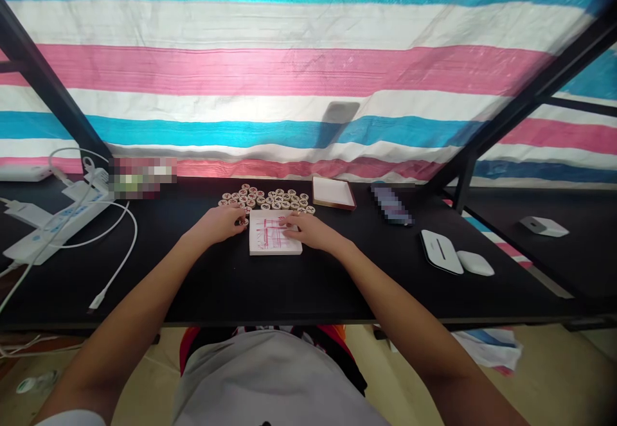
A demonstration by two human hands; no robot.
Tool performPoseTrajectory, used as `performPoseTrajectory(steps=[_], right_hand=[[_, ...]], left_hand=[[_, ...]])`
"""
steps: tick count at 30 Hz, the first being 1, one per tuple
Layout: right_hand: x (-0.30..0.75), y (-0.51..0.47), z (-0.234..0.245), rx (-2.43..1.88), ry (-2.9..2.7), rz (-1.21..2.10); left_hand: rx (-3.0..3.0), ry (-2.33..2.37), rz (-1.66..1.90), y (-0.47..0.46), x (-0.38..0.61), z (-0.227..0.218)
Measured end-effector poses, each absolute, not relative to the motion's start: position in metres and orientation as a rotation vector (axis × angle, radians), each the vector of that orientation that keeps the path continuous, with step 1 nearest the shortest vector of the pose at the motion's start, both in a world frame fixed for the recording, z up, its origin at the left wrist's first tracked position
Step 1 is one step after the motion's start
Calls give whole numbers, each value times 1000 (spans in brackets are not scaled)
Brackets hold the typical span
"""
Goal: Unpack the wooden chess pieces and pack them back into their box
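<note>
A small white board with red lines (270, 241) lies on the black table (241, 284). Behind it sits a cluster of several round wooden game pieces (267, 199). My left hand (222, 221) rests at the board's left edge, fingers curled around one round piece by the cluster. My right hand (308, 229) lies on the board's right upper corner, fingers bent and pressed down; whether they hold a piece is hidden.
An open shallow box with red rim (333, 193) lies right of the pieces. A white power strip with cables (62, 217) is at the left. White flat devices (441, 252) (475, 263) sit at right. A striped tarp (308, 79) hangs behind the table.
</note>
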State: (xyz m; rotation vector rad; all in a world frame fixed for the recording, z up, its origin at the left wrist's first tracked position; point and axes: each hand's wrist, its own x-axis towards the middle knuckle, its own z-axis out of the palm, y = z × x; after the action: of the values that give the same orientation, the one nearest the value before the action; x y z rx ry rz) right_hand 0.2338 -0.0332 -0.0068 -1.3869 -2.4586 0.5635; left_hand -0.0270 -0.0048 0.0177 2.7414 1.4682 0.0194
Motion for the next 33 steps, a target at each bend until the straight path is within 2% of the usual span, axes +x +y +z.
performPoseTrajectory(steps=[13, 33], right_hand=[[232, -36, -3, -1406, -2454, 575], [233, -35, -3, -1399, -2457, 580]], left_hand=[[2802, 1342, 31, -12, -24, 25], [2703, 1436, -30, -18, -18, 24]])
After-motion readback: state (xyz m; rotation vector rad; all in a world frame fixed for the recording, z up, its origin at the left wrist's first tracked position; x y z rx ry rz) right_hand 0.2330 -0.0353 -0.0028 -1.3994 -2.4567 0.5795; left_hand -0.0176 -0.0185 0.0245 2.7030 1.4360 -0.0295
